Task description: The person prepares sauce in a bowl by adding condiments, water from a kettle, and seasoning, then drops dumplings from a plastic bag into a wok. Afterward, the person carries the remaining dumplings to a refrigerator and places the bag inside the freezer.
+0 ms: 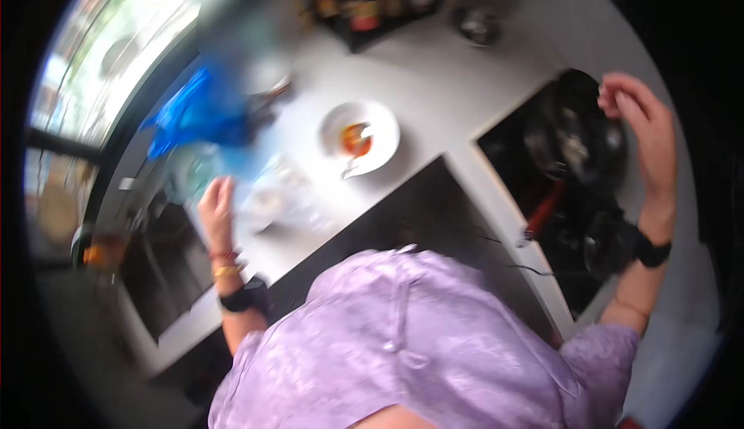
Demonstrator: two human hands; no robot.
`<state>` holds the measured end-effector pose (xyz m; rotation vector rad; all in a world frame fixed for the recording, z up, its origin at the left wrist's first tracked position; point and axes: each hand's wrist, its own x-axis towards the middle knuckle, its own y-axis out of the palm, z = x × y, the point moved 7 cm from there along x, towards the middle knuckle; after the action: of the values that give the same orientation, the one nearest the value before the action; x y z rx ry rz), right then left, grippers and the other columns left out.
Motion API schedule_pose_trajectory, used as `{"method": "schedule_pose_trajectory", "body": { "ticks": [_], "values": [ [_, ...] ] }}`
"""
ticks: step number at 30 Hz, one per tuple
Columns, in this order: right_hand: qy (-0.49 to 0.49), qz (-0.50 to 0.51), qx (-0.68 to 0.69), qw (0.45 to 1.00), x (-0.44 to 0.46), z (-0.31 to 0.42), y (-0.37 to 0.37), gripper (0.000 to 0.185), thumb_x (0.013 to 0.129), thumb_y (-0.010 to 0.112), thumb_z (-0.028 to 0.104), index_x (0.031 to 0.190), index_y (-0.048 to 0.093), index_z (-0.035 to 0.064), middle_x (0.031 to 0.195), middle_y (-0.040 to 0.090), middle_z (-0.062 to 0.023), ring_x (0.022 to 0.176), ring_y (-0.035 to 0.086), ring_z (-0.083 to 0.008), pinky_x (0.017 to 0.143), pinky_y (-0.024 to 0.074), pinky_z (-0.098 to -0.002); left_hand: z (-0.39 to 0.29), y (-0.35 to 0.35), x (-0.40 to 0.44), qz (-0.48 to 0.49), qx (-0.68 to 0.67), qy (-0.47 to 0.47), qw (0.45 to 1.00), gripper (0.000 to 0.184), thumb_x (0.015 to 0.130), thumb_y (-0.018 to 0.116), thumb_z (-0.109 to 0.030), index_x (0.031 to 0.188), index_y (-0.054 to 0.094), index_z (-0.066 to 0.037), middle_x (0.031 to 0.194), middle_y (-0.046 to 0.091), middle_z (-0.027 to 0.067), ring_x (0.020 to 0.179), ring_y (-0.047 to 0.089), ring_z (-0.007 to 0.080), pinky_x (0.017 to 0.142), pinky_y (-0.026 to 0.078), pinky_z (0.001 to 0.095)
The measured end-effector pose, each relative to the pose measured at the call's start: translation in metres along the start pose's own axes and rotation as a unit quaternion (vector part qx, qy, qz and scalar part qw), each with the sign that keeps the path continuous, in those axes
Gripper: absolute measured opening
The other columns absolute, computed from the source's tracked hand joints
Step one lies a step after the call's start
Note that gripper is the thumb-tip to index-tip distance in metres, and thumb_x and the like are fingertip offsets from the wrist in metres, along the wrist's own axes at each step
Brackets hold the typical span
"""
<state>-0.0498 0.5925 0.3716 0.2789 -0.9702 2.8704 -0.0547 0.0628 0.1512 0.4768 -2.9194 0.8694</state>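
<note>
My left hand [216,206] is raised at the left of the counter, fingers pressed together. It is nearest to a clear plastic bag [283,196] and a pale greenish, see-through bowl-like thing [191,172]. Anything in its grip is too small or hidden to make out. My right hand [639,115] is over the right side of the stove, beside a dark wok [573,138] with its red handle [546,210]. Its fingers are curled in, and their inside is hidden. Between my hands, a white bowl [329,130] holds a reddish-orange sauce [356,141] and a spoon [351,167].
A blue plastic bag [194,115] lies by the window. A rack of bottles [372,3] and a small metal bowl [477,26] stand at the back. A sink [159,266] is at left; the black stove top [508,146] is at right. A dark cable [531,269] crosses the stove's edge.
</note>
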Motion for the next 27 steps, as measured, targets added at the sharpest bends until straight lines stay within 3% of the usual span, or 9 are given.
{"method": "schedule_pose_trajectory", "body": {
  "ticks": [4,6,7,12,15,17,19,26,27],
  "values": [
    [0.04,0.273,0.117,0.954,-0.03,0.046,0.188,0.019,0.079,0.049,0.004,0.095,0.058,-0.0017,0.089,0.059,-0.0077,0.085,0.055,-0.0117,0.075,0.0432,-0.0255,0.003,0.007,-0.001,0.024,-0.081,0.017,0.996,0.023,0.085,0.05,-0.017,0.076,0.059,0.002,0.064,0.056,0.001,0.059,0.044,0.0069,0.053,0.036,0.0223],
    [-0.098,0.374,0.154,0.909,-0.048,0.066,0.291,0.02,0.079,0.049,0.005,0.096,0.057,-0.002,0.091,0.059,-0.0105,0.086,0.056,-0.0172,0.077,0.0424,-0.0269,0.019,0.014,-0.003,0.069,-0.126,-0.033,0.989,0.023,0.086,0.049,-0.017,0.077,0.059,0.002,0.065,0.055,-0.0006,0.06,0.043,0.0047,0.053,0.035,0.0198],
    [-0.063,0.418,0.203,0.883,-0.056,0.07,0.339,0.021,0.081,0.047,0.006,0.098,0.057,-0.0015,0.098,0.058,-0.0102,0.092,0.054,-0.0178,0.082,0.0412,-0.0277,0.017,0.018,-0.003,0.045,-0.198,0.02,0.979,0.022,0.086,0.048,-0.016,0.079,0.059,0.002,0.064,0.053,-0.0015,0.059,0.042,0.0036,0.053,0.035,0.0191],
    [-0.061,0.373,0.048,0.925,-0.063,0.035,0.506,0.027,0.079,0.045,0.009,0.102,0.054,-0.0025,0.098,0.057,-0.0198,0.092,0.055,-0.0299,0.08,0.0425,-0.034,0.032,0.003,-0.015,0.077,-0.201,-0.045,0.976,0.021,0.086,0.048,-0.016,0.082,0.059,0.002,0.064,0.054,0.0004,0.06,0.043,0.0051,0.053,0.037,0.0209],
    [-0.018,0.426,-0.182,0.886,-0.056,0.016,0.535,0.029,0.075,0.044,0.009,0.1,0.057,0.0027,0.095,0.056,-0.0229,0.09,0.056,-0.0336,0.077,0.0439,-0.0389,0.042,-0.003,-0.021,0.09,-0.194,-0.036,0.976,0.02,0.085,0.049,-0.016,0.083,0.059,0.001,0.064,0.055,0.0022,0.059,0.044,0.0055,0.054,0.038,0.0209],
    [0.012,0.418,-0.189,0.889,-0.056,-0.005,0.551,0.028,0.075,0.045,0.009,0.1,0.057,0.0033,0.096,0.057,-0.0225,0.09,0.055,-0.0336,0.078,0.0434,-0.0393,0.046,-0.004,-0.021,0.103,-0.191,-0.034,0.976,0.02,0.085,0.05,-0.016,0.084,0.059,0.001,0.064,0.056,0.003,0.059,0.044,0.0058,0.054,0.038,0.0209],
    [0.047,0.406,-0.194,0.892,-0.057,-0.031,0.571,0.028,0.075,0.046,0.01,0.099,0.058,0.0039,0.097,0.057,-0.022,0.091,0.055,-0.0335,0.078,0.043,-0.0398,0.045,-0.005,-0.015,0.1,-0.2,-0.006,0.975,0.02,0.086,0.049,-0.016,0.083,0.06,-0.001,0.056,0.039,-0.0087,0.05,0.029,0.0004,0.043,0.023,0.0178],
    [0.096,0.38,-0.193,0.899,-0.057,-0.027,0.581,0.037,0.079,0.044,0.023,0.109,0.05,0.003,0.107,0.054,-0.0177,0.097,0.053,-0.031,0.082,0.0419,-0.0377,0.042,0.004,-0.002,0.131,-0.249,-0.003,0.96,0.019,0.086,0.049,-0.015,0.084,0.06,0.0,0.057,0.039,-0.0084,0.05,0.028,0.0004,0.043,0.023,0.0178],
    [0.121,0.365,-0.166,0.908,-0.057,-0.033,0.583,0.039,0.08,0.043,0.026,0.112,0.048,0.0033,0.109,0.053,-0.0165,0.099,0.052,-0.0298,0.083,0.0415,-0.0375,0.041,0.005,-0.001,0.144,-0.223,-0.005,0.964,0.017,0.085,0.05,-0.014,0.084,0.06,0.0,0.062,0.049,0.0011,0.054,0.041,0.0066,0.049,0.032,0.0212]
  ]
}}
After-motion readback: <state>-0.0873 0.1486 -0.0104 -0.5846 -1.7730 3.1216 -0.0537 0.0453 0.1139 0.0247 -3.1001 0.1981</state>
